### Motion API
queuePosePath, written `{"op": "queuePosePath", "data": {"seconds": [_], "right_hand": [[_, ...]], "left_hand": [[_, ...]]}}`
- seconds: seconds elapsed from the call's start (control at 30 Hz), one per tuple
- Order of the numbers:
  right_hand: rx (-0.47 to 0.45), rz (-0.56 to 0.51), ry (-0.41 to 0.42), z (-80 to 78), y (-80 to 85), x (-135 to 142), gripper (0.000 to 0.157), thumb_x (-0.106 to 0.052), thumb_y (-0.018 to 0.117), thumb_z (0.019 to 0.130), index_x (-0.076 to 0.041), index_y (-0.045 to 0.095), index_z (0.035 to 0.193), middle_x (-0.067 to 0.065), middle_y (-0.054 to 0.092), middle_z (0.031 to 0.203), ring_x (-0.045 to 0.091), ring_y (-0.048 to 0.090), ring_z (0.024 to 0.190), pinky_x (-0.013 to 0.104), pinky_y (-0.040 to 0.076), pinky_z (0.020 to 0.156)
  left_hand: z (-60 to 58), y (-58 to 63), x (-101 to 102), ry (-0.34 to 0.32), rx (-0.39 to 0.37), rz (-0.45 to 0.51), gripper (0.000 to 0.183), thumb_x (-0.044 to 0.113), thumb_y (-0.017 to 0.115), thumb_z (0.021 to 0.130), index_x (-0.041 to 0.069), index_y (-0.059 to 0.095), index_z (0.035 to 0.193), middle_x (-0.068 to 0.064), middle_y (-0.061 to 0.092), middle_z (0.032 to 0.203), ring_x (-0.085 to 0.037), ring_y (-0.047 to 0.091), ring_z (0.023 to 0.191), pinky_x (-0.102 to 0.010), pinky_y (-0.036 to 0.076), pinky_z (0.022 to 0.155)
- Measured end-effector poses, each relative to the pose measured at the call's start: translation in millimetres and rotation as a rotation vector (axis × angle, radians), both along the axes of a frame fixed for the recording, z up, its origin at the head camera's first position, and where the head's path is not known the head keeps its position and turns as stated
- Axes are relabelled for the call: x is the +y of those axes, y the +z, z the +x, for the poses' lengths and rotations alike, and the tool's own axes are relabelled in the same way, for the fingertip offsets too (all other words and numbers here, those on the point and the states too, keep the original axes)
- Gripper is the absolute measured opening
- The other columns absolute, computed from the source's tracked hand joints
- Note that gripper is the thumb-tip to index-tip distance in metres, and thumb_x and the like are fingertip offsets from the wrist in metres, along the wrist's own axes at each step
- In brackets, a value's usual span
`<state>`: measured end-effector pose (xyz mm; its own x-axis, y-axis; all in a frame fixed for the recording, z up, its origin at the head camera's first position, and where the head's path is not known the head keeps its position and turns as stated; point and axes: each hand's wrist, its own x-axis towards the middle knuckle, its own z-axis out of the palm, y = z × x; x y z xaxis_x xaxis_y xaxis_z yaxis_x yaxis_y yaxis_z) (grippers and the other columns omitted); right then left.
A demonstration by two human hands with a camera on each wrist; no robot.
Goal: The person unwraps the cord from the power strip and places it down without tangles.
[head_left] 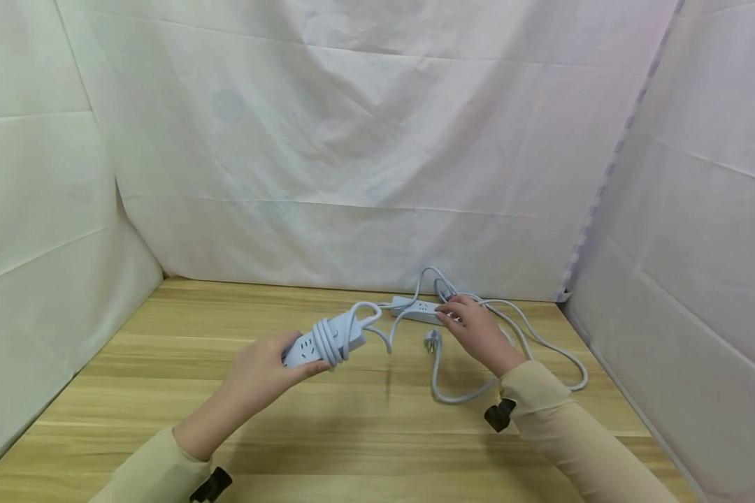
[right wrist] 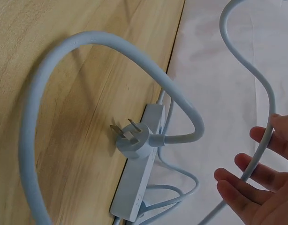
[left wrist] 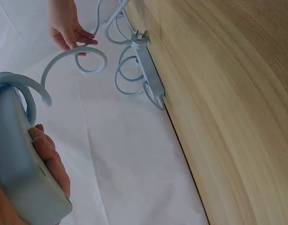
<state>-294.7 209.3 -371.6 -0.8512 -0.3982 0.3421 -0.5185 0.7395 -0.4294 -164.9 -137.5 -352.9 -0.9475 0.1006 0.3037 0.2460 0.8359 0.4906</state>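
My left hand [head_left: 256, 370] grips the end of a pale blue-white power strip [head_left: 303, 351] and holds it tilted above the table. Several turns of its cord [head_left: 324, 341] are wrapped around the strip, and a loose length runs off to the right. My right hand [head_left: 475, 332] is at the back right, over a second power strip [head_left: 415, 310]. In the right wrist view a cord [right wrist: 262, 145] runs through the lightly curled fingers [right wrist: 259, 174] of that hand, held near the thumb. A three-pin plug [right wrist: 134, 140] hangs close by on a cord loop.
The second strip lies on the wooden table [head_left: 352, 433] along the back edge, by a white cloth wall [head_left: 352, 175]. Loops of loose cord [head_left: 575, 363] spread over the table's right side. Cloth walls also stand at left and right.
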Motion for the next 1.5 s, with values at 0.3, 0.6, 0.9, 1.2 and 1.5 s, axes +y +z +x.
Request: {"op": "queuePosePath", "data": {"seconds": [0.3, 0.6, 0.9, 1.2, 1.5], "right_hand": [[-0.118, 0.021, -0.011, -4.7, -7.7, 1.1, 0.025, -0.024, 0.051, 0.103, -0.007, 0.066, 0.114, 0.006, 0.060, 0.104, 0.019, 0.057, 0.086, 0.040, 0.047, 0.072], [-0.164, 0.008, 0.022, -6.8, -11.5, 0.8, 0.024, -0.022, 0.049, 0.103, -0.006, 0.065, 0.113, 0.010, 0.063, 0.102, 0.019, 0.056, 0.085, 0.040, 0.046, 0.072], [-0.165, 0.054, 0.011, -1.5, -12.1, -7.4, 0.034, -0.023, 0.057, 0.099, -0.002, 0.059, 0.126, 0.013, 0.059, 0.121, 0.029, 0.059, 0.106, 0.046, 0.049, 0.087], [-0.012, 0.039, 0.025, 28.4, -0.2, -26.0, 0.030, -0.022, 0.063, 0.096, -0.004, 0.065, 0.119, 0.009, 0.060, 0.118, 0.027, 0.062, 0.101, 0.043, 0.051, 0.083], [0.287, -0.004, 0.283, 64.5, 8.6, -57.4, 0.014, -0.014, 0.070, 0.091, -0.008, 0.070, 0.103, 0.001, 0.064, 0.102, 0.015, 0.063, 0.088, 0.031, 0.052, 0.073]], "left_hand": [[-6.6, 1.4, 0.0, 0.033, -0.056, 0.062, 0.048, 0.060, 0.070, 0.079, 0.015, 0.066, 0.094, 0.005, 0.056, 0.067, -0.013, 0.050, 0.056, -0.032, 0.039, 0.049], [-9.5, 3.0, 0.6, 0.052, -0.090, 0.087, 0.053, 0.065, 0.066, 0.081, 0.014, 0.065, 0.095, 0.003, 0.056, 0.068, -0.014, 0.050, 0.057, -0.032, 0.039, 0.048], [-11.9, 1.9, -1.7, 0.062, -0.097, 0.103, 0.055, 0.066, 0.063, 0.082, 0.013, 0.064, 0.095, 0.002, 0.057, 0.070, -0.014, 0.050, 0.059, -0.032, 0.039, 0.050], [-7.6, 1.0, -2.1, 0.061, -0.094, 0.123, 0.053, 0.065, 0.065, 0.082, 0.014, 0.064, 0.096, 0.002, 0.057, 0.070, -0.014, 0.050, 0.058, -0.032, 0.040, 0.050], [-2.6, 0.5, -3.0, 0.070, -0.083, 0.101, 0.052, 0.064, 0.065, 0.082, 0.014, 0.062, 0.092, 0.002, 0.055, 0.068, -0.014, 0.049, 0.057, -0.032, 0.039, 0.049]]}}
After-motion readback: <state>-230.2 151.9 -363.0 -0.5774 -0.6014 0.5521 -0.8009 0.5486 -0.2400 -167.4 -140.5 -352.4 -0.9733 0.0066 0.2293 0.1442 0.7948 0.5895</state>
